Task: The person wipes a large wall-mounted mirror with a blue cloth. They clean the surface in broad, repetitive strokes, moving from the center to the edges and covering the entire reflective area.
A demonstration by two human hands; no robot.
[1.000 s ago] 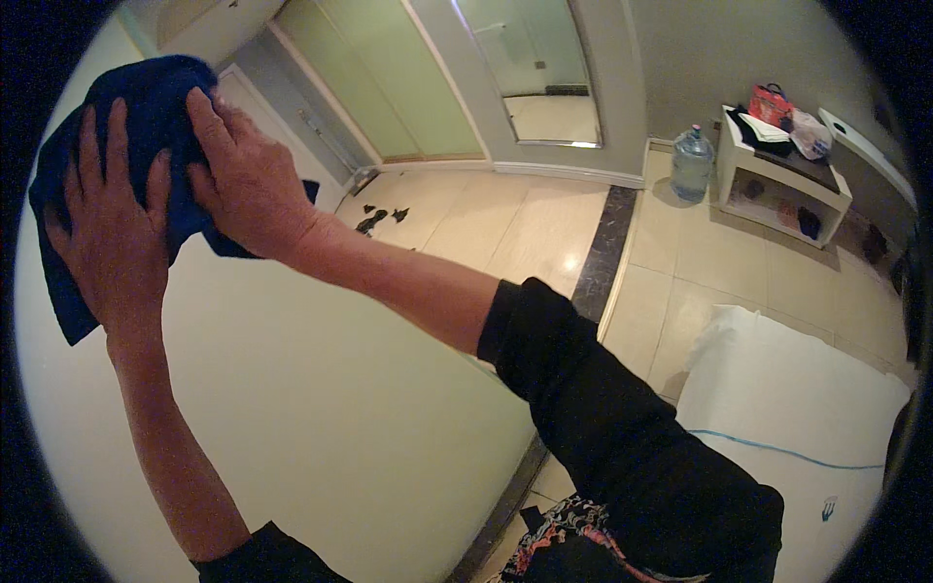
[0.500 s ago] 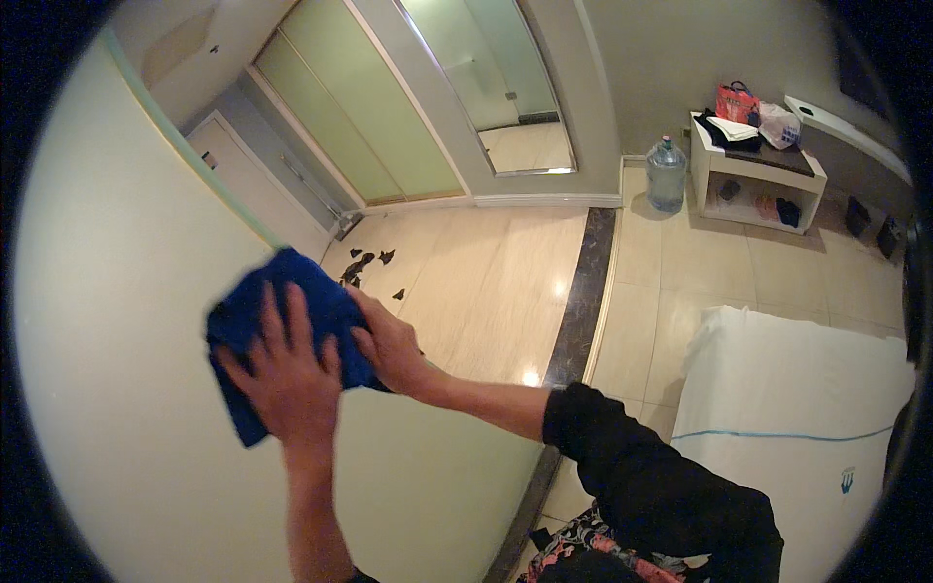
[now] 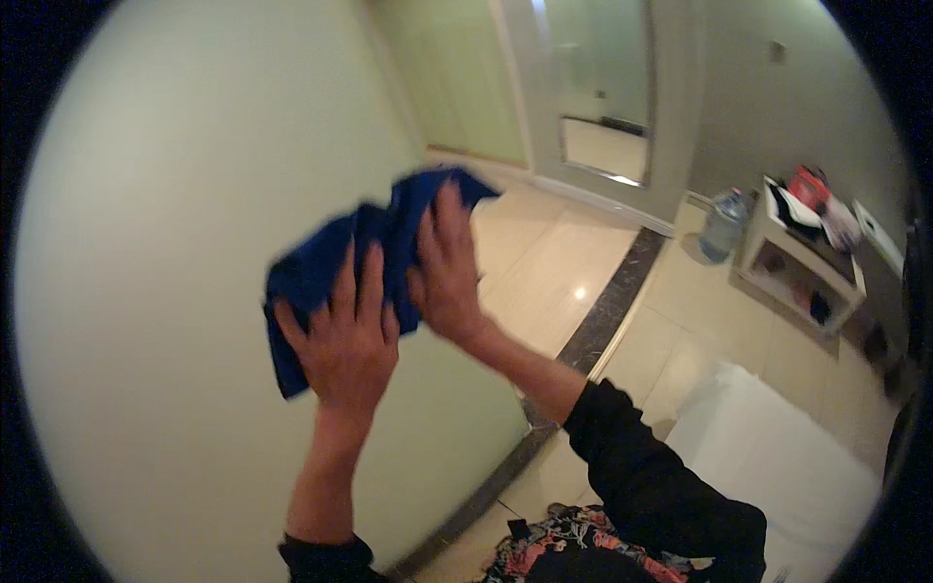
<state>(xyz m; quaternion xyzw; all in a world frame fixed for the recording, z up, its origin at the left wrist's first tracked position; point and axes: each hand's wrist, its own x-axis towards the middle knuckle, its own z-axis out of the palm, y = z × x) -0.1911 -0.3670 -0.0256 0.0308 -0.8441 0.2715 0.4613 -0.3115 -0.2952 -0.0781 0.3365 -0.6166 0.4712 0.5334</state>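
A blue cloth (image 3: 360, 226) lies bunched and creased against a tall pale frosted panel (image 3: 155, 291). My left hand (image 3: 350, 355) presses on the cloth's lower left part, its fingers spread and pointing up. On the upper right part of the cloth, close to the panel's edge, rests my right hand (image 3: 449, 277), with fingers stretched out and its thumb toward the left. One corner of the cloth juts out past the right hand. Some blur softens the cloth and fingertips.
At right, a blue water jug (image 3: 724, 225) stands beside a low white cabinet (image 3: 773, 243) with bags on top. A white-covered surface (image 3: 777, 466) fills the lower right. A dark floor strip (image 3: 622, 301) runs from the panel's foot toward a wall mirror (image 3: 603, 87).
Both hands and the cloth have moved right and slightly up across the panel. My right hand's fingers have straightened over the cloth. The view has turned, shifting the room rightward.
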